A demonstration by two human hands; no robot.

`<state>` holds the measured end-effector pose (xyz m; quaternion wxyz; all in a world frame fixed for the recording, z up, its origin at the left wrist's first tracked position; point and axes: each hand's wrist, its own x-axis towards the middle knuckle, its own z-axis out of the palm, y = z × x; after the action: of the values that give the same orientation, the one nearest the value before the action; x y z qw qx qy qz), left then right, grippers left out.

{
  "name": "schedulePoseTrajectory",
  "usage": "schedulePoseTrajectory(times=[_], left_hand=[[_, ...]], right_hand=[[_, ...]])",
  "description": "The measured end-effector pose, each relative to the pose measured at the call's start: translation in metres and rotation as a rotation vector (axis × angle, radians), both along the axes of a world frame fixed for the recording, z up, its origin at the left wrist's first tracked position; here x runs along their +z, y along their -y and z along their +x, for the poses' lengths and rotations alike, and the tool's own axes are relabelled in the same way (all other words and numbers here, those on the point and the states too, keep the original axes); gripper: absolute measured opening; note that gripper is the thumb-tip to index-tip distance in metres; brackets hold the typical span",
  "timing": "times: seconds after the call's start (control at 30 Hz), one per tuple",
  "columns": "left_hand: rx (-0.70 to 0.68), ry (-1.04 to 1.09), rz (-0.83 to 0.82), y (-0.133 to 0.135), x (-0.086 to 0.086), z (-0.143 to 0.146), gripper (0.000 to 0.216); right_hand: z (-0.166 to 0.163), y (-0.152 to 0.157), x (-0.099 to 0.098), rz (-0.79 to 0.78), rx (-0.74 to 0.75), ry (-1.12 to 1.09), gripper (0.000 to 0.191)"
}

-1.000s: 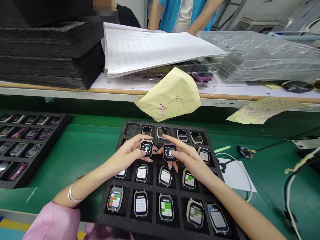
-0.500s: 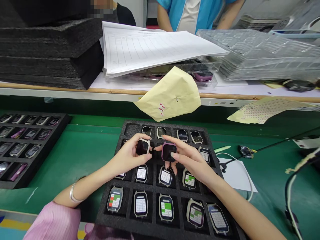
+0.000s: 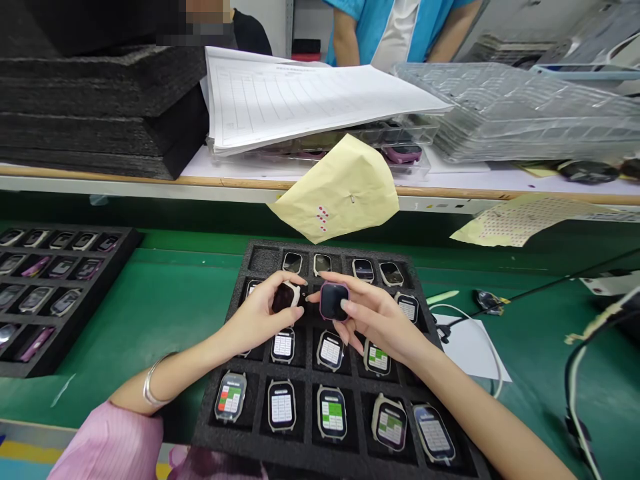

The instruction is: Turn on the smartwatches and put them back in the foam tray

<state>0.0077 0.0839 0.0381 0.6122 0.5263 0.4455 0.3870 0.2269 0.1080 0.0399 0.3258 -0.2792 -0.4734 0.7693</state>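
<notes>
My left hand (image 3: 265,310) is closed around a pale-framed smartwatch (image 3: 285,298) with a dark screen, gripped between thumb and fingers. In my right hand (image 3: 383,317) is a purple smartwatch (image 3: 333,301), its screen dark, with the thumb on its right edge. Both are held above a black foam tray (image 3: 210,420) with square compartments. Smartwatches without straps lie in many of these; in the nearer rows their screens are lit, some with green cells (image 3: 332,412), one with green and red cells (image 3: 231,398). The back row's screens are dark.
A second foam tray (image 3: 107,267) of watches lies at left on the green table (image 3: 165,293). Black foam stacks (image 3: 100,133), printed sheets (image 3: 310,100) and clear plastic trays (image 3: 525,113) stand on the shelf above. Cables (image 3: 575,400) run at right. Two people are beyond the shelf.
The watch in my left hand has turned, showing more of its side. The purple watch has shifted slightly left and up in my right hand. The view has moved slightly.
</notes>
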Motion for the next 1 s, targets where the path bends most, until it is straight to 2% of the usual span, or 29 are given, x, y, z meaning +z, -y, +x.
schedulePoseTrajectory(times=[0.2, 0.33, 0.43, 0.83, 1.0], left_hand=[[-0.009, 0.011, 0.019, 0.0003, -0.0013, -0.0019, 0.033], [-0.049, -0.081, 0.088, 0.0028, 0.0022, -0.0047, 0.03], [-0.076, -0.118, 0.12, 0.0052, 0.0046, -0.0049, 0.031], [-0.005, -0.062, 0.145, 0.0041, 0.0001, 0.0014, 0.035], [-0.04, -0.132, 0.17, 0.0068, 0.0035, 0.0011, 0.036]], right_hand=[[0.0018, -0.0015, 0.0005, -0.018, 0.004, -0.085, 0.046], [0.0021, -0.002, -0.0008, 0.012, 0.008, -0.089, 0.037], [0.0021, -0.0025, -0.0026, 0.019, 0.052, -0.083, 0.039], [0.0023, -0.0028, -0.0022, -0.036, -0.003, -0.069, 0.043], [0.0025, -0.0027, -0.0025, -0.035, 0.014, -0.074, 0.039]])
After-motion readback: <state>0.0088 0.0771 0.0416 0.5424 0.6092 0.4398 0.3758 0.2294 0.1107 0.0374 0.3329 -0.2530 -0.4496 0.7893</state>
